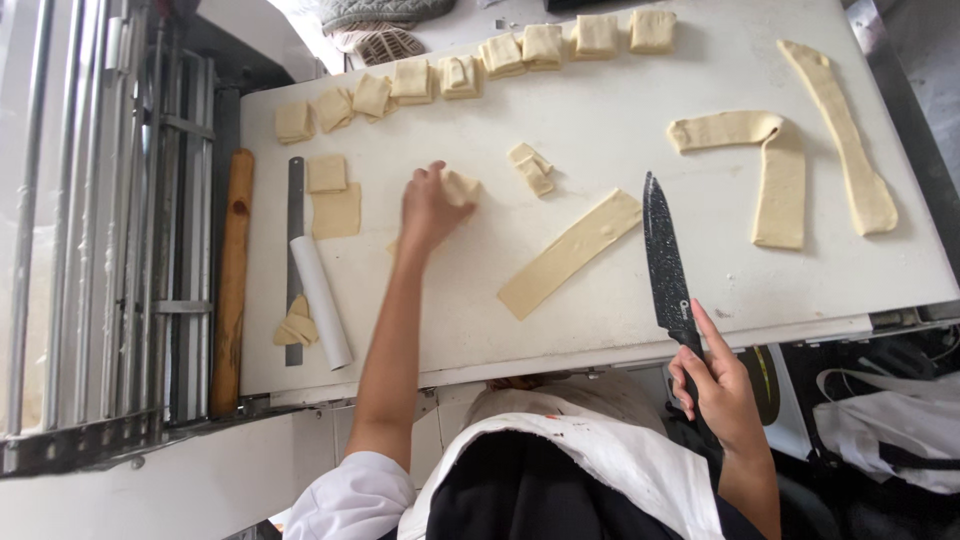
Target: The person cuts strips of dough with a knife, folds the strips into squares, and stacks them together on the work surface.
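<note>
My left hand reaches out over the white work surface and grips a small folded piece of pale dough. My right hand holds a black speckled knife by its handle at the near edge, blade pointing away over the table. A long flat dough strip lies diagonally between the two hands. Two small dough pieces sit just beyond the strip.
A row of several folded dough squares lines the far edge. A bent dough strip and a long one lie right. At left: metal ruler, white roll, wooden rolling pin, dough squares, metal rack.
</note>
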